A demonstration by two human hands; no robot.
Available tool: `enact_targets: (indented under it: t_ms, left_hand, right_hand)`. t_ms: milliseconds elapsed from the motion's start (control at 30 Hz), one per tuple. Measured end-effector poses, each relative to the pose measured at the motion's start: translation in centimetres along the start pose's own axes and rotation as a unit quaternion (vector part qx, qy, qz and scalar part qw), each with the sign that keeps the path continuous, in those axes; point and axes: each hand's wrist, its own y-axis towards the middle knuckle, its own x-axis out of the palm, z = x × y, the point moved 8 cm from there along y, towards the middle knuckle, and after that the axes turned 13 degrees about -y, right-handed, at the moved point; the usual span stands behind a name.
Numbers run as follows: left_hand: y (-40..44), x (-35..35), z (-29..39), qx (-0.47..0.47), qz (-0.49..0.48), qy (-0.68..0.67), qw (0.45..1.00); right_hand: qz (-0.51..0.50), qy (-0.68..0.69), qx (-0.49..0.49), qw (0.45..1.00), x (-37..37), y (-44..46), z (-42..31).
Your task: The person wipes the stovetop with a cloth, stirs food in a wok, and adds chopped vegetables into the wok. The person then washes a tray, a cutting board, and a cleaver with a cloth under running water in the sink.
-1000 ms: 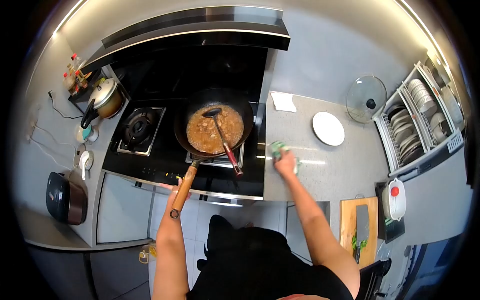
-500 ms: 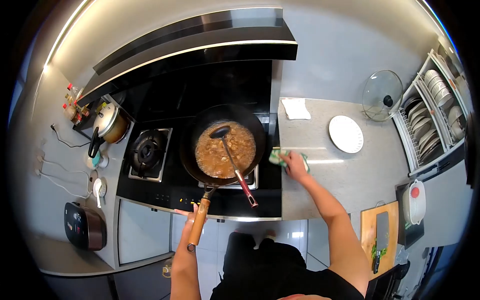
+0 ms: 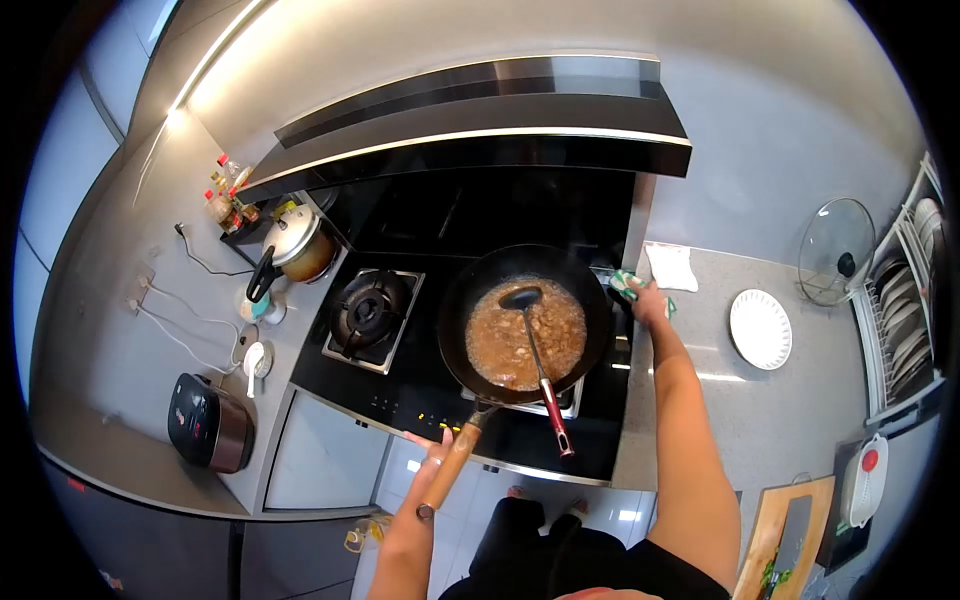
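Note:
My right hand is closed on a green and white cloth at the right edge of the black stove, near the white paper. Under the wooden wok handle, my left hand has its fingers stretched out near the stove's front controls; the handle hides part of it. The black wok holds bubbling brown food in sauce. A ladle with a red handle rests in it, its handle over the rim.
A white plate, a glass lid and a dish rack are at the right. The cutting board bears a knife. At the left are a pressure cooker, a rice cooker and bottles.
My right hand has moved the cloth away from me, along the stove's right side to the back. The camera view has shifted. My left hand remains near the wok handle.

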Motion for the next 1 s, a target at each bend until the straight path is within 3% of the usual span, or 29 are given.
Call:
enact_targets:
  t_ms: [167, 367, 500, 600, 700, 767, 833, 933, 1000]
  left_hand:
    - [-0.2, 0.0, -0.7, -0.004, -0.017, -0.002, 1.000]
    - [0.4, -0.4, -1.2, 0.001, -0.031, 0.005, 1.000]
    - [0.8, 0.5, -1.0, 0.011, -0.030, 0.011, 0.999]
    - [1.0, 0.5, -1.1, 0.016, -0.030, 0.011, 0.999]
    - [0.8, 0.4, -0.9, 0.020, -0.026, 0.015, 0.999]
    - [0.9, 0.4, -1.0, 0.022, -0.022, 0.016, 0.999]
    - [0.8, 0.6, -1.1, 0.021, -0.022, 0.014, 0.999]
    - [0.8, 0.4, -1.1, 0.022, -0.020, 0.011, 0.999]
    - [0.6, 0.3, -1.1, 0.025, -0.019, 0.011, 0.999]
  right_hand:
    - [-0.012, -0.006, -0.050, 0.999, 0.4, -4.7, 0.4]
    - [0.088, 0.035, -0.155, 0.983, -2.5, -18.4, -1.1]
    - [0.084, 0.051, -0.175, 0.980, -3.4, -29.0, -1.8]
    - [0.004, 0.070, -0.210, 0.975, -3.7, -34.0, -1.6]
    - [0.027, 0.244, -0.124, 0.962, -4.6, -32.8, 2.6]
    - [0.118, 0.209, -0.083, 0.967, -7.7, -31.1, 6.0]
    - [0.034, 0.191, 0.034, 0.980, -9.1, -29.5, 9.6]
    - [0.028, 0.021, 0.085, 0.996, -8.8, -28.0, 13.5]
    - [0.091, 0.018, 0.129, 0.987, -7.6, -28.1, 13.9]
